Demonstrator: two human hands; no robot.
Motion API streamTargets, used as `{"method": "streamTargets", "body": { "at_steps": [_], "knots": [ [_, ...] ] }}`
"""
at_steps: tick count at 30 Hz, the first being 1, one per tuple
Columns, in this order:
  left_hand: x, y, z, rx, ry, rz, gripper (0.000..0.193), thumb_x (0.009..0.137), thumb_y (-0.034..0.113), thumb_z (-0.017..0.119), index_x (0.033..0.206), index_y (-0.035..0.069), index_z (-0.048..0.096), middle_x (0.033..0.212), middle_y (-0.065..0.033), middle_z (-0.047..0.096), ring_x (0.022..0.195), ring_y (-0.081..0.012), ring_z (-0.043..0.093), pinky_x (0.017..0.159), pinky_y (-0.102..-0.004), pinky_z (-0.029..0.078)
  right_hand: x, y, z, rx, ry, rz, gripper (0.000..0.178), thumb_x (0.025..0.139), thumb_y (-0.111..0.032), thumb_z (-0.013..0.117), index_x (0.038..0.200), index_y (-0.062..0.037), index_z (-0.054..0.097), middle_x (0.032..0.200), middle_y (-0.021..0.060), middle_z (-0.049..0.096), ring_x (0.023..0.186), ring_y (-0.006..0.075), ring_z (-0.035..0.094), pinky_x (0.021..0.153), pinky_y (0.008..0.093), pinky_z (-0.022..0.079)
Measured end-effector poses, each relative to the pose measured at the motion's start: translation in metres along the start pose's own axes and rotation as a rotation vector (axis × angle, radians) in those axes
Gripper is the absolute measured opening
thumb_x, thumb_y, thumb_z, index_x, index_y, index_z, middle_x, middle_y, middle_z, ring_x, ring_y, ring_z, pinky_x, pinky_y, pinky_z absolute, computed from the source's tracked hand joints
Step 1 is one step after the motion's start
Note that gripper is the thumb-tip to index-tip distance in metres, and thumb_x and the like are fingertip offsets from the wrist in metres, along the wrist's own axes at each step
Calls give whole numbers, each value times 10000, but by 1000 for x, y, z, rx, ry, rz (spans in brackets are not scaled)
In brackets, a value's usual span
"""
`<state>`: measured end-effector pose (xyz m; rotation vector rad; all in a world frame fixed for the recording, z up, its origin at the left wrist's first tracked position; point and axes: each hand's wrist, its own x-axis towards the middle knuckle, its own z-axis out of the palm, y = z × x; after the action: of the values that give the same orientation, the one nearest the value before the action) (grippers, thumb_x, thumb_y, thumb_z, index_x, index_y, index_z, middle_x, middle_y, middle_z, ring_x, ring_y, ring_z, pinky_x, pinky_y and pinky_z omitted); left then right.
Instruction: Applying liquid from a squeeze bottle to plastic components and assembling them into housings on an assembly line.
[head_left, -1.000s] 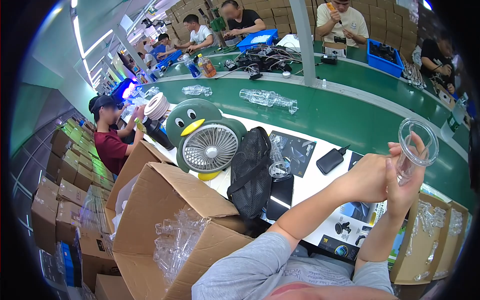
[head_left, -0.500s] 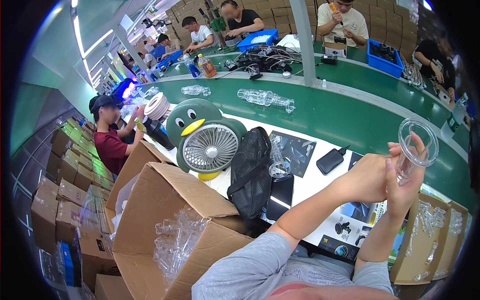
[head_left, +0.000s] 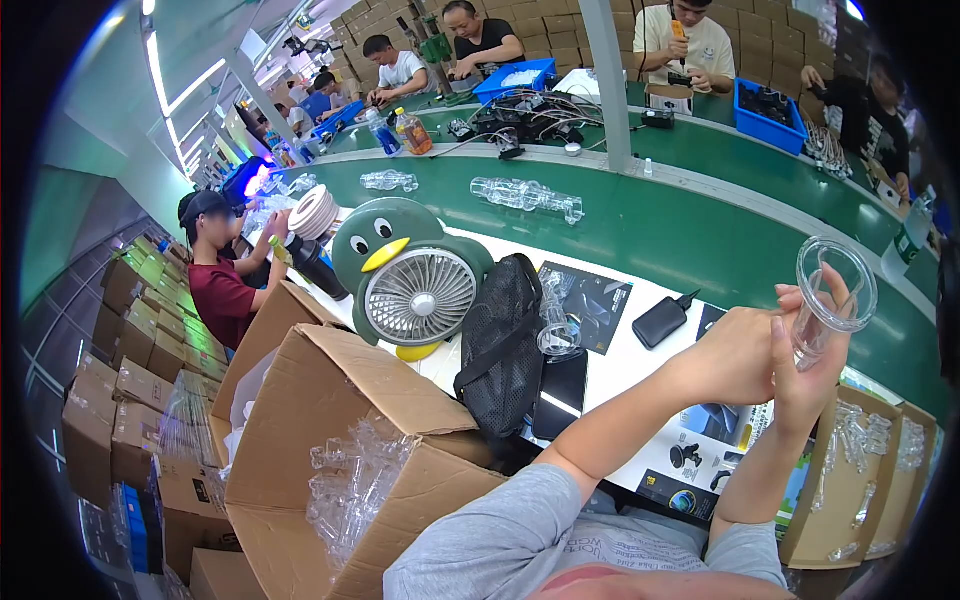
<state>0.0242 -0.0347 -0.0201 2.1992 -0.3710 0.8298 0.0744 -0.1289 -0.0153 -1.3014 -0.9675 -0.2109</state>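
Observation:
At the right, my right hand (head_left: 803,388) is wrapped round a clear plastic flanged tube (head_left: 812,338), its wide round rim tilted up and its fingers seen through the plastic. My left hand (head_left: 728,352) is closed and pressed against the right hand at the tube's lower end. What the left fingers grip is hidden. Both hands are above the white tabletop (head_left: 615,385). A similar clear plastic part (head_left: 560,335) stands beside a black mesh bag (head_left: 500,345). Further clear parts (head_left: 527,195) lie on the green conveyor belt (head_left: 660,230).
A green penguin-shaped fan (head_left: 400,235), a phone (head_left: 560,395) and a black box-shaped device (head_left: 662,322) sit on the table. An open cardboard box (head_left: 290,450) of clear parts is at left, cardboard trays (head_left: 815,500) at right. Co-workers sit across the belt and at left.
My hands and the tube hold nearly still. The clear parts on the belt have shifted slightly left. Across the belt, one person's orange tool is lower, and the far-right person has raised an arm.

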Motion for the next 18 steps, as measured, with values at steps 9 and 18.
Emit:
{"method": "streamTargets", "body": {
  "at_steps": [9,18],
  "knots": [
    [0,0,-1,-3,-38,-46,359,630,103,645,941,13,489,795,-158,607,744,-358,596,631,-423,482,0,-2,1,6,7,21,565,712,-1,609,1237,41,404,1153,137,492,971,192,573,890,304,430],
    [0,1,-1,3,-46,-54,358,625,101,649,932,12,490,806,-158,605,759,-357,594,640,-425,480,0,-1,1,22,10,19,573,712,3,609,1244,39,399,1144,132,494,971,190,572,891,304,430]
  ]
}}
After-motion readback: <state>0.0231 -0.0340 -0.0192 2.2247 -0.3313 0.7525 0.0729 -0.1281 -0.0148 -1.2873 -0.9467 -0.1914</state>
